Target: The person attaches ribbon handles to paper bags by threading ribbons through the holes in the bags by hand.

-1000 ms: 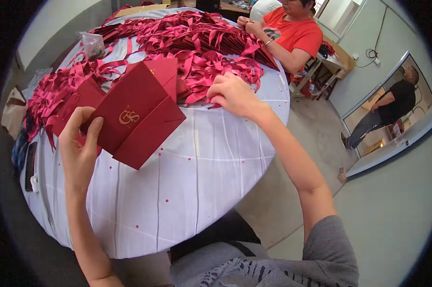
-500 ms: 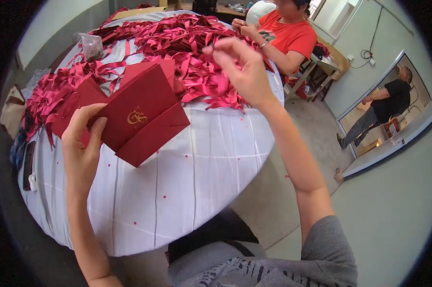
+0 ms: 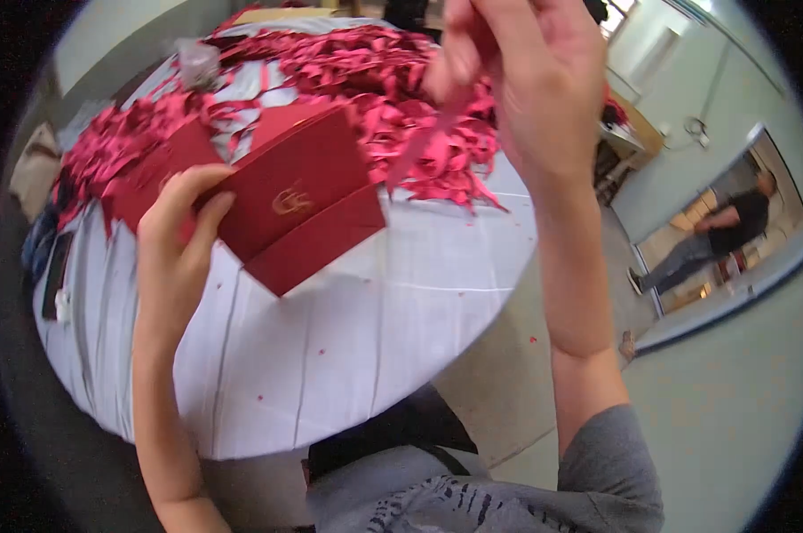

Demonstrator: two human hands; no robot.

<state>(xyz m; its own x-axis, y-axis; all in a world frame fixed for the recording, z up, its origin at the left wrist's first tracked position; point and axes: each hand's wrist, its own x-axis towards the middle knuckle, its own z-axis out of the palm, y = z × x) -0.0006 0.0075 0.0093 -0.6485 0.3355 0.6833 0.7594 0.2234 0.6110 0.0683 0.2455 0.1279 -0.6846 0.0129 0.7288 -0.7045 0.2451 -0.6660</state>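
Observation:
My left hand is closed on the left edge of a dark red paper bag, thumb in front and fingers behind. The bag is folded flat and tilted above the table, with a gold emblem on its face and a folded-up lower flap. Raised at the upper right, my right hand has its fingers drawn together and blurred. From them a thin dark pink ribbon appears to hang toward the bag. Behind the held bag lie more red paper bags, partly hidden.
A round table with a white cloth carries a large heap of red ribboned bags. A clear plastic bag and a dark phone lie at its left. A person in black stands in the doorway at right.
My right hand has risen and come closer, blurring as it moves. The bag in my left hand has shifted slightly right. The co-worker in red is now hidden behind my right hand.

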